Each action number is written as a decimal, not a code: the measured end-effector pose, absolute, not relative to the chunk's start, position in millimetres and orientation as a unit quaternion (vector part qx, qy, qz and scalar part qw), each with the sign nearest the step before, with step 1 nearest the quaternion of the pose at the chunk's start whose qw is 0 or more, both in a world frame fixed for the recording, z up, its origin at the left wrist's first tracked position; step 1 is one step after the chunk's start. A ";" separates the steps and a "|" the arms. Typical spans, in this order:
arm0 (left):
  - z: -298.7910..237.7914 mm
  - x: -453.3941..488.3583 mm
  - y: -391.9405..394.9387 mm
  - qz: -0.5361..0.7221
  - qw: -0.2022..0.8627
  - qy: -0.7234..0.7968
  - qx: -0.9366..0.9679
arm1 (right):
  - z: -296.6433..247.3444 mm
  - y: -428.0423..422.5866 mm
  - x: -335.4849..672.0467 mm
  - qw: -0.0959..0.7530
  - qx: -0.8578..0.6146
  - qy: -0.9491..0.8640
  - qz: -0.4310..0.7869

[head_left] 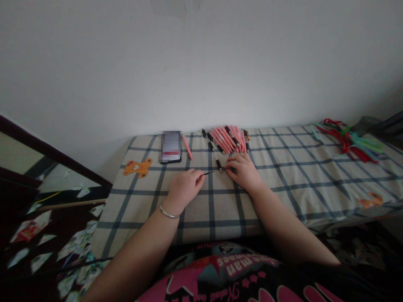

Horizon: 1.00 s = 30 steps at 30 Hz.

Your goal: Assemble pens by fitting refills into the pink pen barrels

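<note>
Silver bangle | left hand pinches a thin dark rod, its tip toward the right hand | right hand curled low over checked cloth, cannot tell whether it grasps anything | short black tube just beside it | pink pens heaped beyond near the wall

Left hand: thumb against fingers in a pinch, back of hand up.
Right hand: palm down, fingers bent leftward.
Forearms: bare, extended forward, converging; hands apart.
</note>
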<state>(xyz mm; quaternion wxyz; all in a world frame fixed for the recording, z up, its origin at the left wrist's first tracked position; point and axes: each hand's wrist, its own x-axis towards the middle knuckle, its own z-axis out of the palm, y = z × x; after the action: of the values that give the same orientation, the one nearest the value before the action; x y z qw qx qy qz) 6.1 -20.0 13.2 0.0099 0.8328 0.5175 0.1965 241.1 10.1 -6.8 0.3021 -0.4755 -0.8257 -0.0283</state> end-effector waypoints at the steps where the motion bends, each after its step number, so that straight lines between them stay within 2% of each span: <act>1: 12.7 5.9 -19.9 0.198 0.009 0.517 0.833 | -7.3 10.8 241.5 0.303 -0.472 -0.828 -0.023; 12: 12.7 5.5 -19.8 0.189 0.014 0.522 0.832 | -10.7 14.7 247.7 0.295 -0.453 -0.841 0.012; 23: 16.0 7.6 -21.7 0.164 0.027 0.533 0.829 | -6.4 9.0 234.9 0.377 -0.449 -0.809 0.033; 30: 15.7 7.7 -21.4 0.158 0.025 0.533 0.831 | -2.2 5.6 228.6 0.386 -0.432 -0.815 0.010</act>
<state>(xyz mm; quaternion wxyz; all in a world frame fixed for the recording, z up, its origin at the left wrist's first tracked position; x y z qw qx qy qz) 7.7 -21.4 15.7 0.0248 0.8308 0.5332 0.1579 228.6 5.6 -2.2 0.3857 -0.4318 -0.8153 0.0096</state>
